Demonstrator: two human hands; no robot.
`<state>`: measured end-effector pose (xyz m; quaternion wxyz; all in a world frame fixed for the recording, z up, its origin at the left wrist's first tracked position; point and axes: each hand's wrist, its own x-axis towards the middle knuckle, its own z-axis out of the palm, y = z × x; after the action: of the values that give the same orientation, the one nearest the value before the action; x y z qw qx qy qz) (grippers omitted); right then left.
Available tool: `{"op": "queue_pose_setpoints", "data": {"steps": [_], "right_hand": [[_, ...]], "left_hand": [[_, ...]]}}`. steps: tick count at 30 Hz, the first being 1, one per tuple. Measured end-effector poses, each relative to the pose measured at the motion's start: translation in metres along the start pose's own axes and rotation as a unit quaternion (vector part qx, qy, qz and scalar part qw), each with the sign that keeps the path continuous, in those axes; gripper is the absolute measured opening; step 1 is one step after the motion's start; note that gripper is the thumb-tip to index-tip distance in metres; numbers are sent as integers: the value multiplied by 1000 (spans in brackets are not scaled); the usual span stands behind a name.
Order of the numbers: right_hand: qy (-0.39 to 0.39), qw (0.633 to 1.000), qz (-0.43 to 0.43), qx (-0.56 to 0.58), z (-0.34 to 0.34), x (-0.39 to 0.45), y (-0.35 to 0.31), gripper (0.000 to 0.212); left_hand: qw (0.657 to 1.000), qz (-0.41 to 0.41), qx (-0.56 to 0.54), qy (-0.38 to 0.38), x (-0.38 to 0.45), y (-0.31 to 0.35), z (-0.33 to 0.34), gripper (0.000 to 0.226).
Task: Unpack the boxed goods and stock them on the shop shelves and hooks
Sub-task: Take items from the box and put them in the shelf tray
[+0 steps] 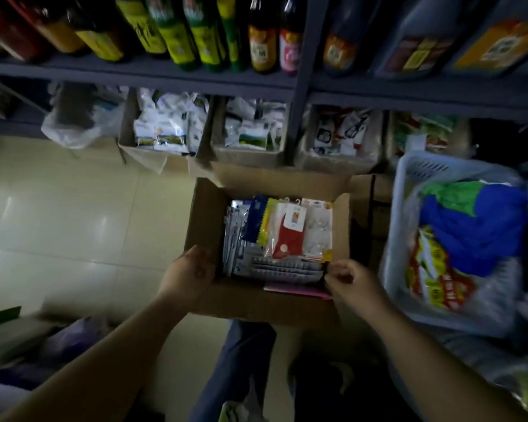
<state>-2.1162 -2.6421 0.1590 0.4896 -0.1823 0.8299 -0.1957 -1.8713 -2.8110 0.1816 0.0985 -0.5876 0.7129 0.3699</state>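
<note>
Labels stayed too blurred to read; left hand point(192, 271) and right hand point(346, 277) gripped the cardboard box point(208, 214) at 6 o'clock.

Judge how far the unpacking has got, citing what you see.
Done: the brown cardboard box stands open. In hand: the left hand and right hand grip its near corners. Left: everything, as the red packaged socks and other packets still fill it.

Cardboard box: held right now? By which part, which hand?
Yes. The left hand grips the cardboard box at its near-left corner; the right hand grips its near-right rim. No goods are lifted yet.
</note>
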Motion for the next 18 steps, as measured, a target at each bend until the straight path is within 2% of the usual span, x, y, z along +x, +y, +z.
{"op": "queue_pose_setpoints", "data": {"steps": [3, 9, 15, 18], "right_hand": [[-13, 999, 22, -19, 31, 19, 2, 21], [-5, 998, 53, -22, 72, 36, 17, 22], [2, 998, 66, -8, 77, 44, 22, 25], [17, 997, 72, 0, 71, 52, 26, 16]], "left_hand": [[999, -25, -17, -16, 20, -25, 16, 22], [998, -22, -9, -51, 39, -53, 45, 30], [996, -21, 12, -89, 45, -78, 49, 32], [996, -30, 18, -80, 55, -83, 49, 29]]}}
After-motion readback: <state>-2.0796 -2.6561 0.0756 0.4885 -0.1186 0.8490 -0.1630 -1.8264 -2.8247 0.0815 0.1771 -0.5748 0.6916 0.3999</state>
